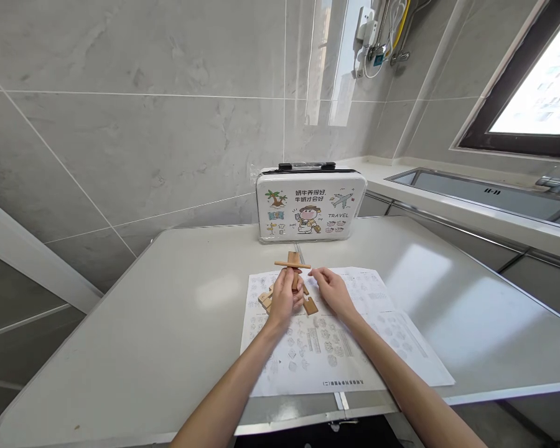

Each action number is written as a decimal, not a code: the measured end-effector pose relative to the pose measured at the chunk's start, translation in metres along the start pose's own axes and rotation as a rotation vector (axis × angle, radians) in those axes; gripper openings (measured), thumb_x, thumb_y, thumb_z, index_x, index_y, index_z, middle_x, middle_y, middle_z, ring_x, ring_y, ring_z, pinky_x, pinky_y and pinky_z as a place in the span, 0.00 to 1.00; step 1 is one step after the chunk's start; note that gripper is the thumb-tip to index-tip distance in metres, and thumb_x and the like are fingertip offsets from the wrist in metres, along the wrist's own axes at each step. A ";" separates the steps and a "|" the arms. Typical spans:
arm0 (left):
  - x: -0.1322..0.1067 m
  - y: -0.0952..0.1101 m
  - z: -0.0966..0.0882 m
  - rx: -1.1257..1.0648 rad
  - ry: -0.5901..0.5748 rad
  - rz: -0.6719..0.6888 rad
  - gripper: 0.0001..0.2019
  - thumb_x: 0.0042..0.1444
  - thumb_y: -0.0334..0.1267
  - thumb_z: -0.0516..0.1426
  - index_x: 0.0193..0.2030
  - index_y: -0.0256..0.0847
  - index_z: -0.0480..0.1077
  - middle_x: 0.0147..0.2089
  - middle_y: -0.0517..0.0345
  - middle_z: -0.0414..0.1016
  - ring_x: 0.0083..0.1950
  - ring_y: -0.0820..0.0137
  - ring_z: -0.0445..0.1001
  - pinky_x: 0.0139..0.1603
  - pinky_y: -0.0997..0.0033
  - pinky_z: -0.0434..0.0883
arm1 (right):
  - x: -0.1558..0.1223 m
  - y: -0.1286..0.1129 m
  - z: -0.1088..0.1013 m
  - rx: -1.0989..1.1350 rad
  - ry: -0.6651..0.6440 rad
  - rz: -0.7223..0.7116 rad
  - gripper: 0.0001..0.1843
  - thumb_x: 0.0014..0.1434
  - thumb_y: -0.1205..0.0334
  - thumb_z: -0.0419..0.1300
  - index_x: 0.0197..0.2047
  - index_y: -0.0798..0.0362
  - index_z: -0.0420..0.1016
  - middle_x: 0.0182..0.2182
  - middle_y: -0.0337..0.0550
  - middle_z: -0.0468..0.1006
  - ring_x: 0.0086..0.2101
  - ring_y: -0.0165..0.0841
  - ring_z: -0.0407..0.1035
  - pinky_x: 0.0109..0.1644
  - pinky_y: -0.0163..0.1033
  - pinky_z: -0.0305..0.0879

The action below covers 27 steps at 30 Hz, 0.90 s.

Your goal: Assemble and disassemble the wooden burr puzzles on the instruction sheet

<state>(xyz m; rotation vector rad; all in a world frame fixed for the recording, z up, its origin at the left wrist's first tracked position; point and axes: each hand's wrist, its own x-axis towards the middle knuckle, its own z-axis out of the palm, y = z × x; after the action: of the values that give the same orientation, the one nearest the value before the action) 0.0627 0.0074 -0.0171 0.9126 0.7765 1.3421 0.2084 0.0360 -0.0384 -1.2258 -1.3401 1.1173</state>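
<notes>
My left hand (284,298) is closed around a crossed set of wooden puzzle bars (292,264), holding it upright above the paper. One bar lies across the top like a T. My right hand (332,290) hovers just to the right of it, fingers loosely curled, holding nothing that I can see. Loose wooden puzzle pieces (310,305) lie on the printed instruction sheet (326,348) between and under my hands, and another piece (264,300) sits left of my left hand.
A white tin case (310,208) with cartoon pictures stands at the far edge of the light grey folding table (168,323). A counter with a steel sink (485,193) runs along the right. Tiled walls stand behind.
</notes>
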 end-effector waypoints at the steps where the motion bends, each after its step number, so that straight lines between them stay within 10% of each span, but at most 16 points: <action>1: 0.000 0.001 0.000 -0.007 0.009 0.009 0.20 0.63 0.59 0.58 0.41 0.42 0.66 0.30 0.66 0.62 0.19 0.83 0.50 0.17 0.82 0.51 | -0.002 0.002 0.001 -0.146 0.025 -0.062 0.20 0.63 0.41 0.58 0.34 0.50 0.75 0.21 0.35 0.64 0.24 0.32 0.58 0.29 0.37 0.54; 9: -0.001 0.002 -0.001 -0.067 0.003 -0.002 0.20 0.63 0.58 0.58 0.43 0.41 0.69 0.30 0.65 0.64 0.19 0.83 0.51 0.18 0.81 0.52 | -0.011 0.008 0.009 -0.671 -0.019 -0.363 0.11 0.58 0.56 0.61 0.44 0.49 0.72 0.35 0.41 0.75 0.36 0.38 0.70 0.37 0.38 0.59; 27: 0.000 0.004 -0.002 -0.128 -0.089 -0.006 0.17 0.63 0.53 0.61 0.43 0.38 0.70 0.38 0.56 0.73 0.22 0.81 0.61 0.18 0.78 0.59 | -0.008 0.009 0.010 -0.620 -0.178 -0.393 0.05 0.56 0.64 0.59 0.36 0.50 0.66 0.35 0.42 0.75 0.38 0.39 0.68 0.42 0.40 0.61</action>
<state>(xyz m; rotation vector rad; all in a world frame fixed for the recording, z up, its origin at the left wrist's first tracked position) 0.0591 0.0075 -0.0146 0.8614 0.6180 1.3213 0.1994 0.0288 -0.0489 -1.2220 -2.0561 0.5495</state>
